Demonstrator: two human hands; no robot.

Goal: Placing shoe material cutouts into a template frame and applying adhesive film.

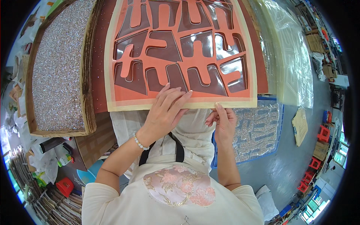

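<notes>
An orange-red stencil sheet [131,98] with a cream taped border lies in front of me. Its several cut-outs show dark, glossy film [163,47] underneath. My left hand [165,108] rests on the near edge of the sheet, its fingers stretched out over the border and onto the orange part. A beaded bracelet [140,141] circles that wrist. My right hand [225,122] is at the same edge, farther right, with the thumb on the border and the other fingers curled below it. The sheet's corner appears pinched there.
A wooden tray [89,75] of glittering granules [58,63] stands on the left. Clear plastic film [296,56] hangs at the right. Below it, a blue tray [278,139] holds a sheet of glittery shapes [255,131]. Red stools [323,134] line the far right; a red container [65,186] stands lower left.
</notes>
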